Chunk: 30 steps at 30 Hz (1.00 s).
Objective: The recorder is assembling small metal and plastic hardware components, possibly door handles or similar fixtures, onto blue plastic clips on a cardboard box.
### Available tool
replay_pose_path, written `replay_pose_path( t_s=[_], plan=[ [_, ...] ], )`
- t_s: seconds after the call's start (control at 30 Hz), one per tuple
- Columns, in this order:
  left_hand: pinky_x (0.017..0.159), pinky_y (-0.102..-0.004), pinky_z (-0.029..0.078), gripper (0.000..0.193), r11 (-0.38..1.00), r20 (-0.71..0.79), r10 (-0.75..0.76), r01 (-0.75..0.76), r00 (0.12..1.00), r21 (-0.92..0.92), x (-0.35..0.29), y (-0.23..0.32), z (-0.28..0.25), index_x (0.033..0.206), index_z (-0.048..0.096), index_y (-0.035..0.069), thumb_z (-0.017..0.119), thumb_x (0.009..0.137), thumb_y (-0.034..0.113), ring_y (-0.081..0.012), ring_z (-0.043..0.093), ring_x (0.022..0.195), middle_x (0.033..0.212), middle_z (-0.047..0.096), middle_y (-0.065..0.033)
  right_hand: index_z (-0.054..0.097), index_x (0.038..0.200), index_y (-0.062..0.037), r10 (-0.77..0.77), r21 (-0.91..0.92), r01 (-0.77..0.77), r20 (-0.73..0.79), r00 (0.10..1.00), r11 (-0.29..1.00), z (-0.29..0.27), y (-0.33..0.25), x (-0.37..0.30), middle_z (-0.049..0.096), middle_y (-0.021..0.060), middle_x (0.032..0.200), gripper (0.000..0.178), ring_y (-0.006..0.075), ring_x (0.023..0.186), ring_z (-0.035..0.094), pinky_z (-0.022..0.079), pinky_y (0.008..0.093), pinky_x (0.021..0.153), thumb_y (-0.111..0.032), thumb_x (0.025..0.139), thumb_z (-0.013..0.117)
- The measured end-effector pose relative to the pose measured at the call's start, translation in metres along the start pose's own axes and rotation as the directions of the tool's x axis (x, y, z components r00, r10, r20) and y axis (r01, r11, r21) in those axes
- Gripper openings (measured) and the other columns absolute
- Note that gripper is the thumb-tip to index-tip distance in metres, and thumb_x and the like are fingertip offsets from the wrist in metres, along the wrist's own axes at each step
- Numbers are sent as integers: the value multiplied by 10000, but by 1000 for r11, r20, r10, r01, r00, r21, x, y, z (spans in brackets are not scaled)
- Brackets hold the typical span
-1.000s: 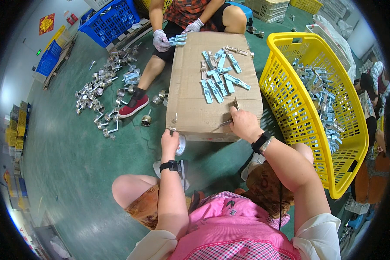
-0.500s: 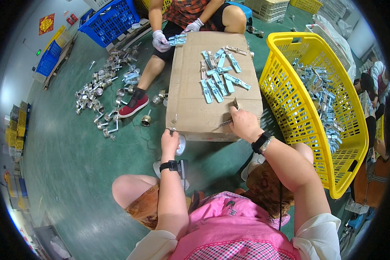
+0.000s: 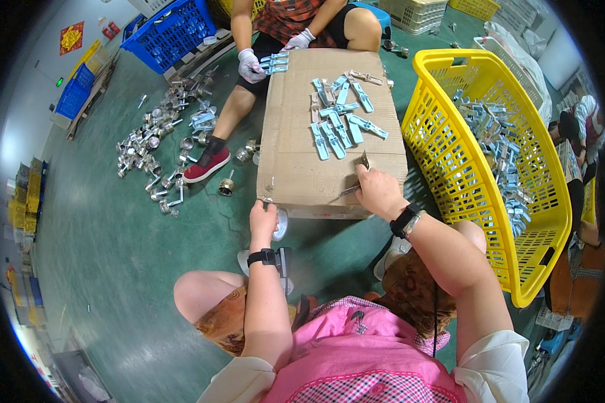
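Note:
A brown cardboard box [image 3: 292, 134] stands between me and a gloved co-worker. My left hand [image 3: 263, 218] is closed at its near left corner, the fingertips pinching the edge. My right hand [image 3: 379, 193] rests near the front right of the box top, closed around a flat dark metal piece [image 3: 364, 160]; part of it pokes out above the fingers and a thin end shows to their left. Several light-blue metal clips [image 3: 334, 139] lie in a loose group beyond my right hand, with a few beige ones [image 3: 366, 78] among them.
Across the box, the co-worker's gloved hand [image 3: 250, 66] touches a row of blue clips [image 3: 274, 63] at the far left edge. A yellow basket [image 3: 444, 154] of clips stands on the right. Round metal fittings [image 3: 156, 131] lie piled on the green floor; a blue crate [image 3: 171, 37] stands behind.
At the far left edge, the co-worker's row of blue clips is spread a little wider and the gloved hand has shifted slightly. My hands have hardly moved.

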<state>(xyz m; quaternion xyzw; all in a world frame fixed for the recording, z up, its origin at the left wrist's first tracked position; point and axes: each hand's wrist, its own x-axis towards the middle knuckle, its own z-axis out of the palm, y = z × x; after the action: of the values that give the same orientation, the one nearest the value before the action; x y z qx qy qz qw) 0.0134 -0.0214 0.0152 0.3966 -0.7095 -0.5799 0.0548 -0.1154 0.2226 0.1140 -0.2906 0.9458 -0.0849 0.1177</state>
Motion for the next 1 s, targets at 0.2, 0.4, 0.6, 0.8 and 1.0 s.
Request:
replay_pose_path(
  t_s=[0.2,0.4,0.6,0.8,1.0],
  plan=[
    [324,-266,328,194,1000,3,5,-5,1000,3,0,1,0,1001,540,19,468,841,103,-122,429,365,532,498,-44,493,950,-27,-14,1,14,-12,1000,1000,1,2,0,622,186,857,230,343,803,635,513,430,683,-141,770,581],
    [325,-265,328,202,1000,-2,-6,6,1000,10,1,0,-1,1006,542,20,481,839,114,-123,427,361,532,498,-46,495,946,-26,-15,-3,15,-22,1000,1000,3,2,0,622,187,856,210,341,797,636,514,427,678,-134,778,561],
    [327,-265,328,202,1000,-2,0,0,1000,19,1,0,0,1010,546,21,485,844,118,-124,427,361,533,500,-47,497,947,-28,-4,-10,4,-5,1000,1000,3,1,1,623,189,863,209,342,806,637,515,426,687,-135,779,561],
    [328,-268,327,203,1000,8,5,-5,1000,12,1,-1,-1,1017,549,24,484,849,117,-125,430,361,535,504,-48,497,949,-29,-3,-13,2,-5,1000,1000,3,2,1,624,193,871,210,343,812,637,516,427,695,-136,779,559],
    [329,-269,327,209,1000,3,-1,1,1000,15,2,-1,-1,1018,547,23,481,845,118,-126,431,359,530,505,-50,495,958,-30,0,-7,0,-4,1000,1000,3,2,1,624,195,872,222,345,817,637,516,432,697,-141,778,560]
  ],
)
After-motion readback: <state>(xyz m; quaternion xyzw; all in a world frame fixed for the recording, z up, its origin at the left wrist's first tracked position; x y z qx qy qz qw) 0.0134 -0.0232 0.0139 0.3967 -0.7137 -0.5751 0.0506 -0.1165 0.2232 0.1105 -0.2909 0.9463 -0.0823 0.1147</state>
